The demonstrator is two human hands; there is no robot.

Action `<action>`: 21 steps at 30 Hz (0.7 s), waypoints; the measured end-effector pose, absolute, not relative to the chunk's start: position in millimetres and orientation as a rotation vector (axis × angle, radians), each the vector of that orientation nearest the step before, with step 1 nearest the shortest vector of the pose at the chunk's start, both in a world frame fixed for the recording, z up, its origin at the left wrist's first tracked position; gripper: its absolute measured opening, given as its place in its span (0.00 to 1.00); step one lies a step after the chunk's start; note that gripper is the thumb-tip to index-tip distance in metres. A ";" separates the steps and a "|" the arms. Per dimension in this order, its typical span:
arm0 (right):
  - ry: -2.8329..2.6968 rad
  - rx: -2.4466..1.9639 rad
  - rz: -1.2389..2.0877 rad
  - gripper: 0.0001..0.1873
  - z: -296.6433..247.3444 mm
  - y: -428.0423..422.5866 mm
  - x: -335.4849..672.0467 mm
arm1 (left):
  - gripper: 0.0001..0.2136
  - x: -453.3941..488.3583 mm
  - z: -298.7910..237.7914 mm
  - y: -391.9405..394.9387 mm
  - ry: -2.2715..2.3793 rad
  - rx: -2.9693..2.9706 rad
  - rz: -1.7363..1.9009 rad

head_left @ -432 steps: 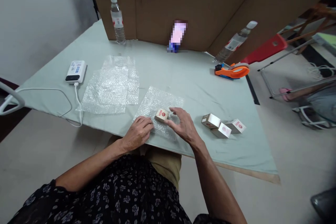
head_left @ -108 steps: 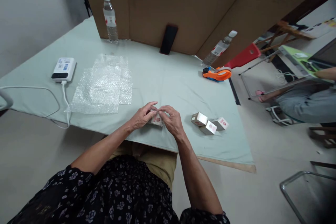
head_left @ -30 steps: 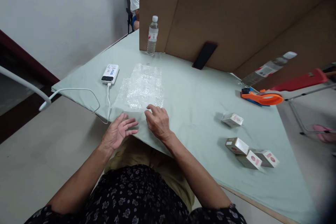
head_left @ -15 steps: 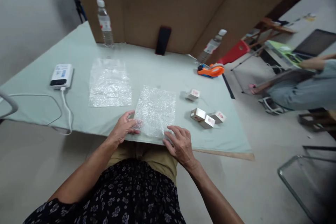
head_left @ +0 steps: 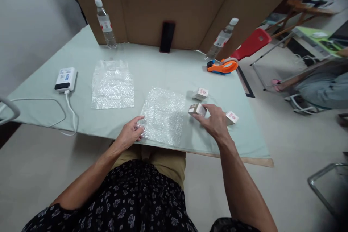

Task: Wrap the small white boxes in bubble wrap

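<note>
A sheet of bubble wrap (head_left: 164,114) lies flat near the table's front edge. My left hand (head_left: 130,135) rests on its lower left corner, fingers curled, pinning it down. To the right, my right hand (head_left: 215,120) closes its fingers round a small white box (head_left: 197,109) with a red mark. Another small box (head_left: 232,117) peeks out just right of that hand. A wrapped box (head_left: 200,94) sits a little further back.
A second bubble wrap sheet (head_left: 112,85) lies at the left, next to a power bank (head_left: 65,79) with a white cable. Two water bottles (head_left: 104,24) (head_left: 222,39), a dark phone (head_left: 166,37) and an orange tape dispenser (head_left: 222,66) stand by the cardboard wall. A person sits at far right.
My right hand left the bubble wrap's lower right corner and moved right to grip a small box. My left hand stays on the sheet's corner.
</note>
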State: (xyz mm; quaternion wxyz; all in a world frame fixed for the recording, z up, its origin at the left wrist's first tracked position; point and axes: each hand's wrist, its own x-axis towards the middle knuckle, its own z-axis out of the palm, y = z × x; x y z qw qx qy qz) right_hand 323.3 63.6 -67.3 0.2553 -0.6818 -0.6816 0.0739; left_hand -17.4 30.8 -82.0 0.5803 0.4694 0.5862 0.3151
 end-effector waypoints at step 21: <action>-2.230 -1.565 0.406 0.20 -90.3 67.7 222.2 | 0.21 -22.6 -87.9 37.6 1.298 1.071 0.686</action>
